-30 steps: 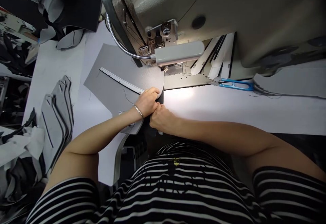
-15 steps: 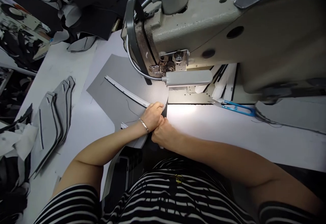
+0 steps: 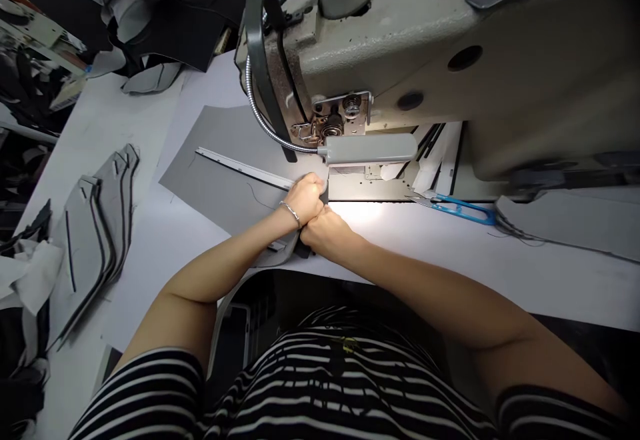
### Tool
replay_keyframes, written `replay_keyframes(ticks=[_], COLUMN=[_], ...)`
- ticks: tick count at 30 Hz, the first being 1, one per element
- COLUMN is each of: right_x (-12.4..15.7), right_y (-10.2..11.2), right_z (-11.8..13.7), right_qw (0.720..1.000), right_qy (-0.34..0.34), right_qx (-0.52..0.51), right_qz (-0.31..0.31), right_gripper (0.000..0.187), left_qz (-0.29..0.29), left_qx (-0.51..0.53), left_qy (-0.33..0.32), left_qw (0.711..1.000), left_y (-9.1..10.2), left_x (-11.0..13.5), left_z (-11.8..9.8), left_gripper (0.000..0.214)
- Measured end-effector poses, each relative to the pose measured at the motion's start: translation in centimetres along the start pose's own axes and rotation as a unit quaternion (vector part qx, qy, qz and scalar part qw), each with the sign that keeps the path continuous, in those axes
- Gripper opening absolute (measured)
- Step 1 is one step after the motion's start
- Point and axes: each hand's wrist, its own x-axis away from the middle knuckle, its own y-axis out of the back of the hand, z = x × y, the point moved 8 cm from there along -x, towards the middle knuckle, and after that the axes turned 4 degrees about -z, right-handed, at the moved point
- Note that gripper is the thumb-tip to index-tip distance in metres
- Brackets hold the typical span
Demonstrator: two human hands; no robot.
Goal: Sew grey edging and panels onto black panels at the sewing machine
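A large grey fabric panel (image 3: 220,130) lies left of the sewing machine's needle area, with a white strip (image 3: 240,168) edged in black along it. My left hand (image 3: 306,199), with a bracelet at the wrist, is closed on the panel's right edge. Pressed against it from below, my right hand (image 3: 327,230) is closed on the same edge, where dark material shows. The fingertips of both hands are partly hidden. The sewing machine (image 3: 333,120) stands just beyond the hands, its lamp (image 3: 370,149) lighting the bed.
Blue-handled thread snips (image 3: 463,209) lie on the bed's edge at right, beside grey fabric pieces (image 3: 570,220). Stacked grey panels with black edging (image 3: 93,227) lie at left, near white scraps (image 3: 37,273). Dark fabric (image 3: 185,33) is heaped at the back.
Both hands have moved up, away from my body and nearer the machine, still closed on the panel edge. The panel has turned slightly, and its near part has come up onto the table.
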Motion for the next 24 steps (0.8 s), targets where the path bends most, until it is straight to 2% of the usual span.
replay_keyframes(ticks=[10, 15, 18, 21, 24], right_x=[-1.5, -1.8, -1.0, 0.4, 1.8], right_y=[0.1, 0.4, 0.8, 1.0, 1.2], right_z=[-2.8, -3.8, -3.1, -1.2, 0.2], right_qw=[0.998, 0.994, 0.995, 0.997, 0.992], right_qy=[-0.031, -0.055, -0.051, -0.019, 0.018], right_qx=[0.017, 0.042, 0.043, 0.053, 0.088], right_qz=[-0.048, -0.082, -0.072, -0.055, -0.089], right_gripper=[0.031, 0.031, 0.03, 0.032, 0.035], left_qz=[-0.021, -0.082, -0.11, -0.077, -0.042], left_qx=[-0.031, -0.016, 0.003, 0.008, 0.024], left_qy=[0.044, 0.061, 0.062, 0.037, -0.017], left_qw=[0.998, 0.995, 0.992, 0.996, 0.999], left_y=[0.8, 1.3, 1.6, 1.1, 0.5], left_x=[-3.2, -4.1, -3.2, -0.8, 2.4], left_z=[0.3, 0.4, 1.0, 1.8, 2.3], left_gripper=[0.016, 0.013, 0.013, 0.026, 0.033])
